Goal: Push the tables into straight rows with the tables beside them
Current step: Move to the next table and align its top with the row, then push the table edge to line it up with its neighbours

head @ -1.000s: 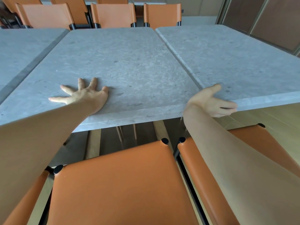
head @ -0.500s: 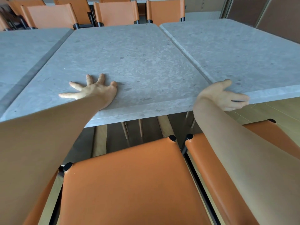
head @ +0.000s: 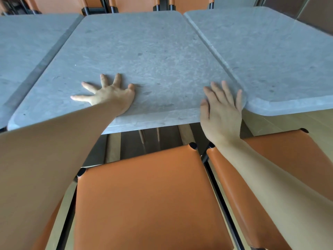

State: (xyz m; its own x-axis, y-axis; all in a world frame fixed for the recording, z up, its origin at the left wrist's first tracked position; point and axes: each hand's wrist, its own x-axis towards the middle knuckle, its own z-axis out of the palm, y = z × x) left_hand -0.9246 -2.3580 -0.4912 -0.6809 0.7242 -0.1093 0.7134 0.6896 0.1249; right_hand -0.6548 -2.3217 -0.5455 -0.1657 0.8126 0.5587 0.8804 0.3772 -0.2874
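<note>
The left hand [head: 111, 95] lies flat on the middle desk [head: 144, 56], fingers spread wide, palm near the front edge, holding nothing. The right hand [head: 222, 112] is open too, fingers fairly close together and pointing away from the person; it rests over the front right corner of the same desk, with the little finger right along the seam where the right desk [head: 270, 56] meets it. Whether the palm presses the edge or only covers it is hard to say from this angle.

The middle desk and the right desk touch along their sides, but their front edges do not line up: the middle desk's front edge sits nearer the person than the right desk's rounded corner. On the other side, the left desk [head: 27, 51] stands apart from the middle one by a dark gap.

Below the arms, two orange chairs stand side by side at the front edge, the near chair [head: 144, 195] under the middle desk's edge and the right chair [head: 270, 159] beneath the right forearm. More orange chairs [head: 137, 3] line the far side.
</note>
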